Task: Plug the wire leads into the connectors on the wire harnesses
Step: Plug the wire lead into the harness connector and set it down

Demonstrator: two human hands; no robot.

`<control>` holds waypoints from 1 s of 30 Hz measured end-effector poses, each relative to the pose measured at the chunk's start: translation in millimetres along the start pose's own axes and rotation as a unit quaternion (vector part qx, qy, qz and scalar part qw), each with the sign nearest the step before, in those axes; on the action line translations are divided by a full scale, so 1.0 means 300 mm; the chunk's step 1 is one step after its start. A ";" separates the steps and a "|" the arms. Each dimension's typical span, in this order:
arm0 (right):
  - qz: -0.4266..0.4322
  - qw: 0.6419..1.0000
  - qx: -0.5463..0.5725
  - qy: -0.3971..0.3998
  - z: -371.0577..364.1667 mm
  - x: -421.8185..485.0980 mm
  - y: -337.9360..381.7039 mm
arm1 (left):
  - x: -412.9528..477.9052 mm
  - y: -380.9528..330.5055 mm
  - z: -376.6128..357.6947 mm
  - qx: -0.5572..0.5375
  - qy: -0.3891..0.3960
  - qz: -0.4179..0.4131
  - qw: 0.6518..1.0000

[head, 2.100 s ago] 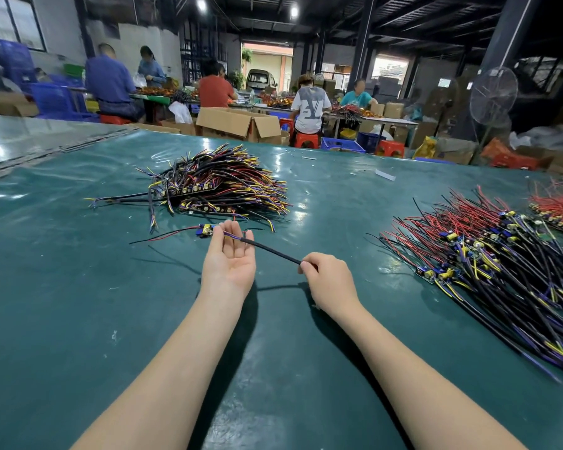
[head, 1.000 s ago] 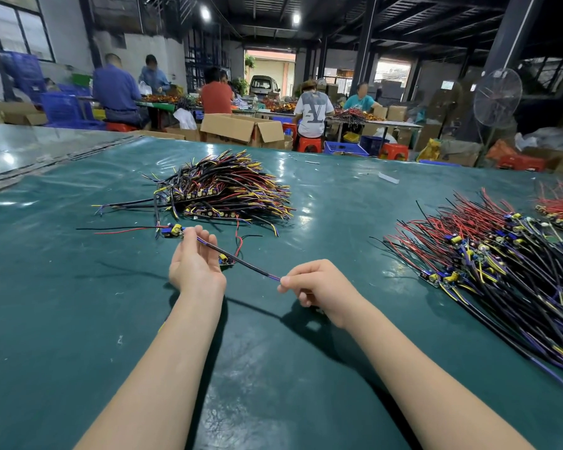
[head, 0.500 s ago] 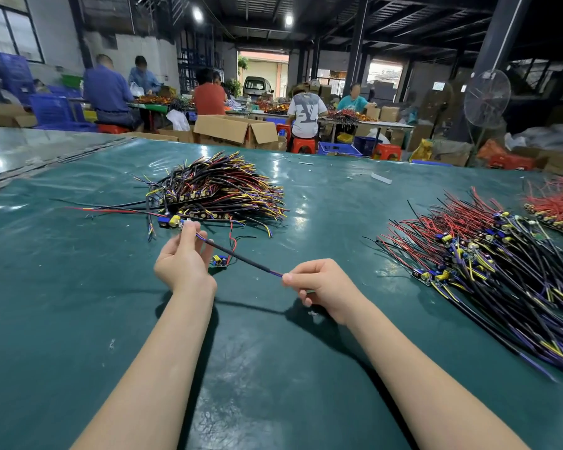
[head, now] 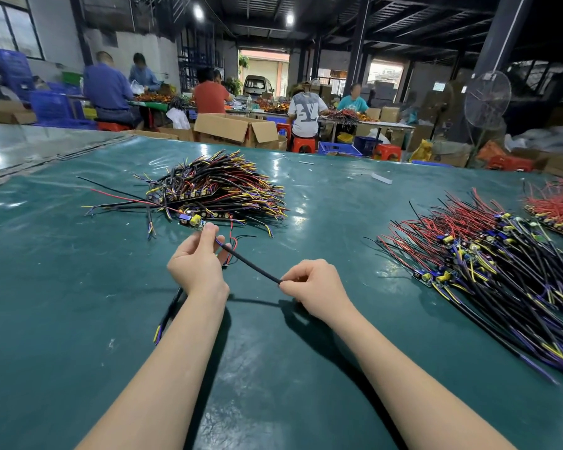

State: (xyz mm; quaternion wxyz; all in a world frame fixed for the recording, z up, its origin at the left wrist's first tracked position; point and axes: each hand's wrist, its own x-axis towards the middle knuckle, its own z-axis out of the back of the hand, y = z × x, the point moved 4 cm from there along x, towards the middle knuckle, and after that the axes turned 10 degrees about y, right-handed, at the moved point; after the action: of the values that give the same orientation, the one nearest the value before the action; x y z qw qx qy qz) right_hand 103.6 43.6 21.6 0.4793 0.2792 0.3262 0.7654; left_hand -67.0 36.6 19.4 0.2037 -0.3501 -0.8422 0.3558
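Two bare forearms reach out over a green counter (head: 62,287) in a harness workshop. Nearest, a loose black cable tail (head: 169,313) with yellow and purple leads lies on the counter, running under the left wrist; whether it belongs to the piece in hand cannot be told.

The left hand (head: 197,264) curls round a wire harness, its fingers (head: 205,237) gripping just behind a small circuit board (head: 190,220) with blue and yellow parts. The right hand (head: 316,289) pinches the near end of the harness's black sleeved cable (head: 252,267) between thumb and fingers (head: 301,271). The cable runs straight between the hands, clear of the counter.

The step appears to be lining up this harness for plugging. It would go best with the board end held steady and the pinch close to the lead tips so they cannot buckle. The push should be straight, not angled. No connector is large enough to make out here.

Just beyond the left hand sits a heap of harnesses (head: 215,190). A second, looser spread (head: 485,271) lies well apart to the right, with a red-wire pile (head: 559,206) past it. Farther back stand an open cardboard box (head: 238,128), a pedestal fan (head: 486,99) and seated workers (head: 106,89) at other benches.
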 end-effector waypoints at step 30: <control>-0.064 0.894 0.396 0.199 0.029 0.013 -0.066 | -0.121 0.056 -0.085 0.320 0.400 0.274 0.814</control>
State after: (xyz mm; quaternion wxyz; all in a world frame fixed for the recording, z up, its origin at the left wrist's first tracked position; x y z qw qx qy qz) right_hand 119.6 55.6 12.4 0.3020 0.2667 0.7077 0.5803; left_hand -20.1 30.1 20.6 0.5173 -0.5925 -0.3942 0.4753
